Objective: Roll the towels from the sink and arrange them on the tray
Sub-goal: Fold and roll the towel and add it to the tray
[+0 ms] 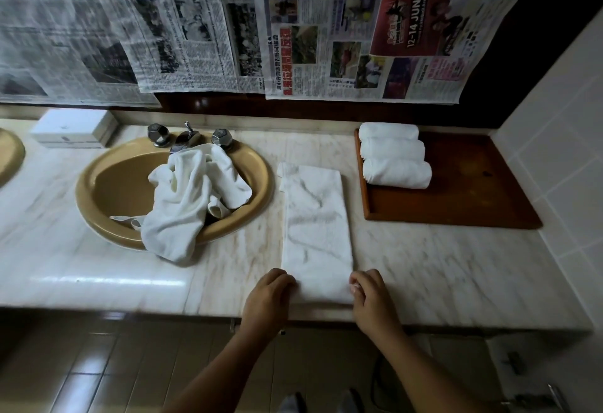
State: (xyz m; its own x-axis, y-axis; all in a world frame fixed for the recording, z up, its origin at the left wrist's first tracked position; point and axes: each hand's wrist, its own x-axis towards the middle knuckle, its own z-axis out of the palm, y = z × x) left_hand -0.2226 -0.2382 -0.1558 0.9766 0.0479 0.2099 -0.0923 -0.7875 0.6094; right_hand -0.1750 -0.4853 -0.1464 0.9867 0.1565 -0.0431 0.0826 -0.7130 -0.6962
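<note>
on the marble counter (440, 269), between the sink (107, 181) and the tray (456, 197), a folded towel (315, 230) lies flat as a long white strip, its far end toward the wall and its near end at the counter's front edge. the left hand (269, 301) has its fingers curled in on the near left corner, and the right hand (372, 301) curls its fingers round the near right corner; both pinch that end, a little blurred. just to the left, the mustard-coloured sink holds a crumpled pile of towels (192, 197) that leans against the faucet (187, 137) and spills over the front rim onto the counter. to the right, the wooden tray sits in the corner with three rolled towels (394, 155) lying side by side, touching, along its back left part. a white box (73, 127) stands behind the sink on the left. sheets of newspaper (359, 27) hang over the wall behind, and a white tiled wall (561, 151) closes off the right side.
</note>
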